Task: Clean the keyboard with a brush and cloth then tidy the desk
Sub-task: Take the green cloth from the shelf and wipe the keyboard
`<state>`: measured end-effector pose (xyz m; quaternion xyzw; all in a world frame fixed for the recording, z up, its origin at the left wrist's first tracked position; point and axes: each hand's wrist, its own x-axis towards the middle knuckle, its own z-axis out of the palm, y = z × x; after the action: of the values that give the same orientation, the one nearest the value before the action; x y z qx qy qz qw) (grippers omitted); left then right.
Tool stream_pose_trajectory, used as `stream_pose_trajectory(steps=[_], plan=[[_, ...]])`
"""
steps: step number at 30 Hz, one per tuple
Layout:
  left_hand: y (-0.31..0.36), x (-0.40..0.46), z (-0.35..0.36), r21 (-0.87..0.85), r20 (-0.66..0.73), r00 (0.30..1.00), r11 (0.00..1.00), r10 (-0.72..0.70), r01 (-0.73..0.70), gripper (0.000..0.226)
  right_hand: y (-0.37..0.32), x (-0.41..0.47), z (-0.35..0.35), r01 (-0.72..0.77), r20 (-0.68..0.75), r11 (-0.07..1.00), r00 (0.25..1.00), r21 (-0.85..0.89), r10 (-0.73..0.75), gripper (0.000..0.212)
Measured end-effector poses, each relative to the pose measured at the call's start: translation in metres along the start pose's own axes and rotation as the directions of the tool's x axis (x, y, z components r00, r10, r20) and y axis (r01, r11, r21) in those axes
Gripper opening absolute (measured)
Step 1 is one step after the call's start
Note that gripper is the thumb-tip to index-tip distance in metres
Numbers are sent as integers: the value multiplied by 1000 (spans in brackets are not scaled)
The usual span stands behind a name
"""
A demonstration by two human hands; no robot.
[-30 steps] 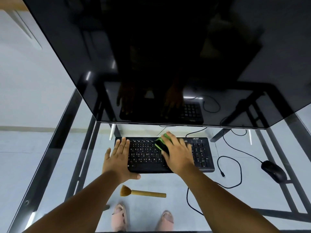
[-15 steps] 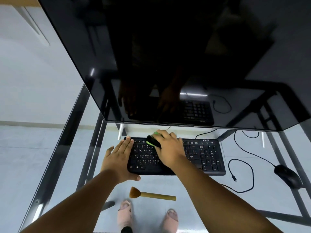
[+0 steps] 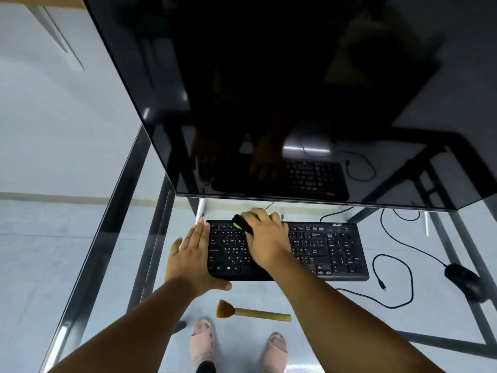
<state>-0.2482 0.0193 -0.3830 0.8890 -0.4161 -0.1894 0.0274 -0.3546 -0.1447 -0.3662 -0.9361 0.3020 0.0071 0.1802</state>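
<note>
Your right hand [image 3: 265, 238] was clamped on the green-and-black cloth [image 3: 242, 223], fingers curled over it, pressing it onto the keyboard [image 3: 322, 249]. Since a second ago that hand had slid leftward along the upper key rows, from near the middle of the board to the top left keys, so the wipe was reaching the end of its pass. Part of the cloth was blurred and hidden under your fingers, so I could not tell how much of it touched the keys.

Your left hand [image 3: 192, 258] kept its place just left of your right: fingers straight and together, flat against the keyboard's left edge, thumb hooked along the front edge, bracing the board on the glass desk [image 3: 269, 294].

The brush [image 3: 251, 311] lay untouched on the glass nearer to you than both hands, bristles to the left. The mouse [image 3: 464, 278] and a loose cable [image 3: 398, 281] sat well off to the right of your right hand.

By my judgement the wiping was well along, the right-hand keys were either done or yet to come, and tidying had not begun.
</note>
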Motion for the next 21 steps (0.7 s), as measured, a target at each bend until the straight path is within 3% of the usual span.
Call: stream_pose_trajectory(steps=[2,6,8,16,18,21], plan=[[-2,-1,1,-32,8,1000,999,5,-5,146,14,-2,-2,7,5,1000,1000,-20,-7,48],[-9,0,-1,-57,33,998,997,57,-55,141,24,3,-2,-178,-38,984,984,-34,176,39],[-14,1,-3,-63,50,995,994,90,-87,139,9,10,0,-194,-26,981,981,-22,194,38],[-18,0,-6,-56,61,991,992,118,-114,136,-17,8,8,118,17,993,993,21,-119,50],[-19,0,-9,-27,69,991,993,116,-114,135,3,4,6,70,-6,998,998,0,-70,48],[-21,1,-9,17,75,990,993,119,-121,135,21,-1,3,-128,-77,992,989,-14,127,44]])
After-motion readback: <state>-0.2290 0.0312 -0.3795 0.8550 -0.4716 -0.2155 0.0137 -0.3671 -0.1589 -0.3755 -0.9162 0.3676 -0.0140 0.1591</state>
